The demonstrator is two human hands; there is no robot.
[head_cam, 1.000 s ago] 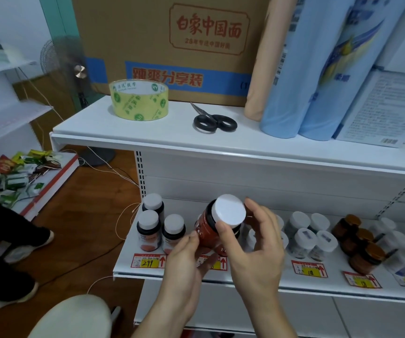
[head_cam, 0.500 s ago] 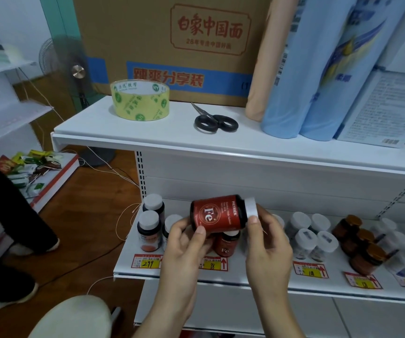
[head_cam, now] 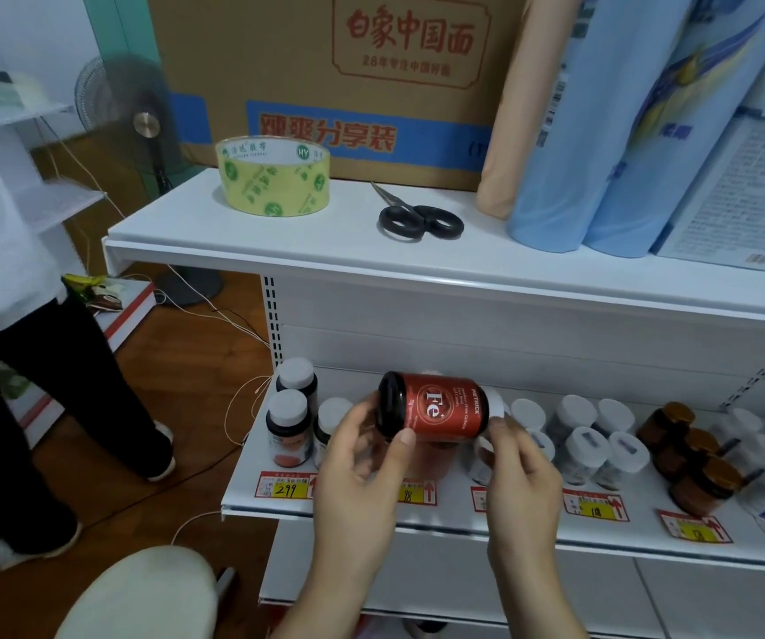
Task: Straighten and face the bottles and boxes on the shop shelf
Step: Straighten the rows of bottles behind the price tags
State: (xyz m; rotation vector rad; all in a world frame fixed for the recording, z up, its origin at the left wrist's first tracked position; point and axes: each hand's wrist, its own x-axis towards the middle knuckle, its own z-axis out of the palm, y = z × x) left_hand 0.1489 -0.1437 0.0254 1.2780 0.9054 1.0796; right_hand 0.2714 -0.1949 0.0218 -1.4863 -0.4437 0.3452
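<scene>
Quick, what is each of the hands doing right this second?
Left hand: holds the base end of the red Fe bottle, which lies sideways.
Right hand: holds the same bottle at its white cap end.

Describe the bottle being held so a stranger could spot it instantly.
Find the white shop shelf with yellow price tags along its edge. Above its left end, both hands hold a red-labelled bottle. Unlike the upright bottles behind it, it lies sideways, showing a white "Fe".
</scene>
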